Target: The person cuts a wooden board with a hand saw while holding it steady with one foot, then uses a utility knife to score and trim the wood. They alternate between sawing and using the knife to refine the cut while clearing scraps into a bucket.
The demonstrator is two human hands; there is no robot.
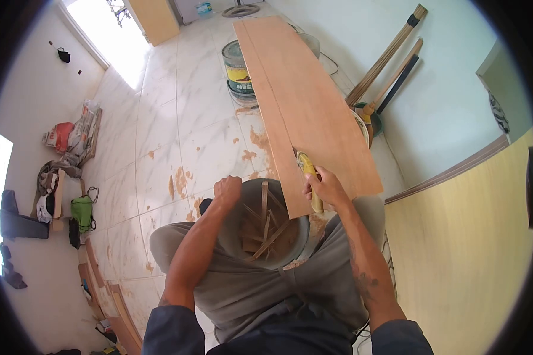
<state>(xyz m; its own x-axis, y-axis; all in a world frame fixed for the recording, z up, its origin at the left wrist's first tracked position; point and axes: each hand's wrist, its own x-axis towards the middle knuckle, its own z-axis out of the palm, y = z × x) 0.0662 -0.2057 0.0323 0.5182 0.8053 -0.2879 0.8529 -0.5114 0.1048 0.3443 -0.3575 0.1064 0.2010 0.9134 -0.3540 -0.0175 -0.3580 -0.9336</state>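
Note:
My right hand (pixel 328 188) is wrapped round a yellow utility knife (pixel 306 163), its front end against the long reddish plywood board (pixel 320 112). A dark line runs lengthwise along the board from near the knife's tip. The near end of the board lies over the rim of a grey bucket (pixel 304 236) between my knees. Above the bucket's left rim, my left hand (pixel 228 190) is closed, apart from the board; whatever its fingers hold, if anything, is hidden. Several wood strips (pixel 269 228) lie inside the bucket.
A paint bucket (pixel 238 74) stands beside the board's far left side. Brooms (pixel 388 53) lean on the right wall. A pale wood panel (pixel 456 248) is at my right. Bags (pixel 71 139) and wood offcuts (pixel 121 307) lie along the left wall. Brown stains mark the tiles (pixel 160 130).

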